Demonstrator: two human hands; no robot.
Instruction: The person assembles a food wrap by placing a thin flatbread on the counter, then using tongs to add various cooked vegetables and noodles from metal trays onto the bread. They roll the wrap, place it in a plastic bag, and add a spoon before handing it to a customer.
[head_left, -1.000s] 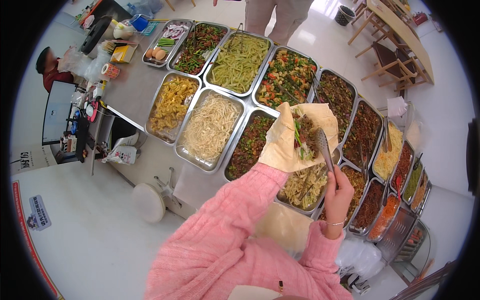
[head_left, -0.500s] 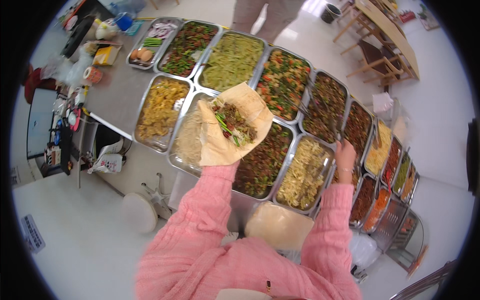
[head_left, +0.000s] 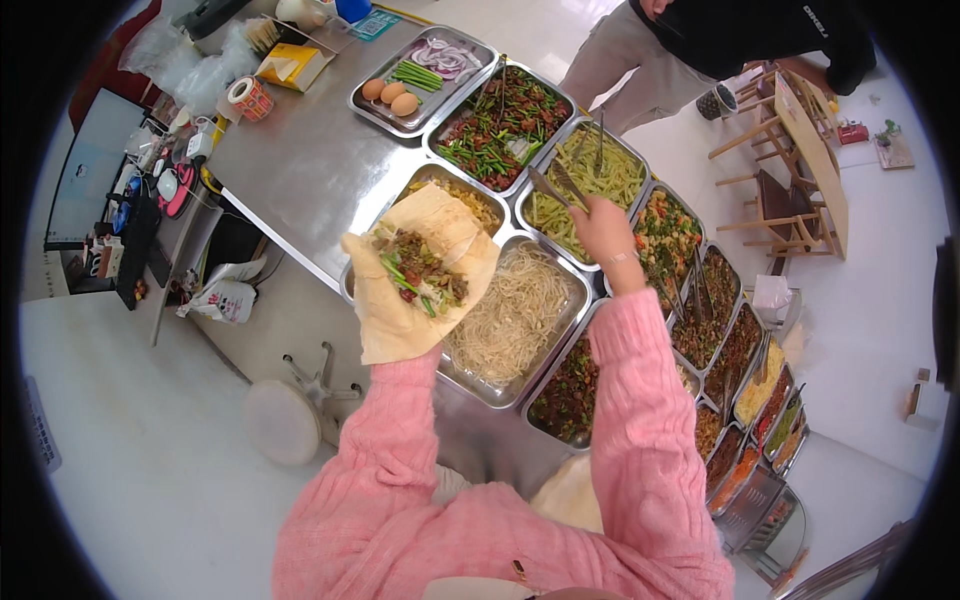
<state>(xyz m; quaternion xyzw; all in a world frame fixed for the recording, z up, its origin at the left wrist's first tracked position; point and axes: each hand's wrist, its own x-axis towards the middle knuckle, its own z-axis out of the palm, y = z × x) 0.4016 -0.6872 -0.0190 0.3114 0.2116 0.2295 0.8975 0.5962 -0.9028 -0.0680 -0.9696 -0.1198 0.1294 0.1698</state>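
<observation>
A thin, pale flatbread (head_left: 455,235) is being held open above the worktop (head_left: 300,185), over the tray of yellow food (head_left: 470,205), with a mound of mixed filling (head_left: 425,270) being cradled at its middle. It is being supported from below by the left hand, which is being hidden by the bread; only a pink sleeve (head_left: 400,395) is being shown, so whether that grip is wide or narrow cannot be told. By its look, the bread is being judged light, soft and floppy, dry rather than slippery outside, and liable to tear where the moist filling is being borne. A spread palm beneath the middle is being judged a safer hold than a pinch at one corner.

Metal tongs (head_left: 572,186) are being grasped in the right hand (head_left: 603,228), its fingers being wrapped around the arms; the tips are being held apart above the left side of the pale green strips (head_left: 600,185). Whether food is being carried between them cannot be told.

Farther out, pale shreds (head_left: 520,310) and brown eggs (head_left: 388,96) are being held in steel trays, while a person in a dark top (head_left: 730,40) is being seen across the worktop.
</observation>
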